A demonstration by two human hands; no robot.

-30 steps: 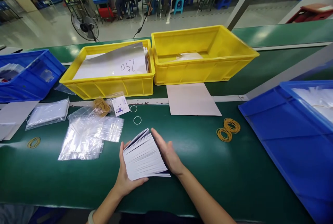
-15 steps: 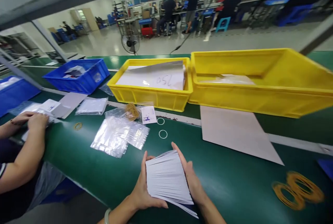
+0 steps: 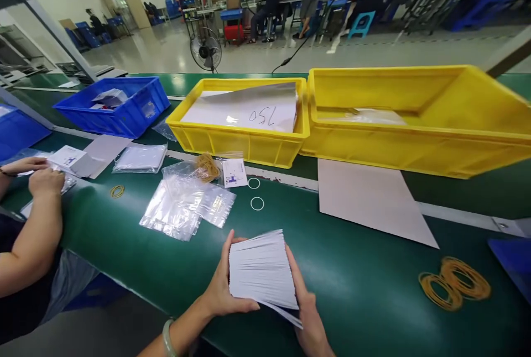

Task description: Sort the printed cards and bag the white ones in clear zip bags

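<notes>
A thick stack of white leaflets [image 3: 262,269] stands on edge on the green belt [image 3: 357,274], fanned slightly. My left hand [image 3: 222,289] grips its left side with the thumb across the lower front. My right hand [image 3: 306,310] presses against its right side, fingers together. Clear plastic bags [image 3: 182,205] lie just left of and beyond the stack, with a small printed card [image 3: 234,172] and a bundle of rubber bands [image 3: 207,167] behind them.
Two yellow bins [image 3: 244,141] [image 3: 415,147] stand across the belt, the left one holding a sheet marked 750. A grey card [image 3: 371,199] lies before the right bin. Rubber bands [image 3: 454,282] lie at right. A co-worker's hands [image 3: 35,177] work at left near a blue bin [image 3: 114,108].
My view has swung left and settled, bringing the co-worker into sight. My right hand slid down the stack's right side toward me; both hands kept hold of the leaflets.
</notes>
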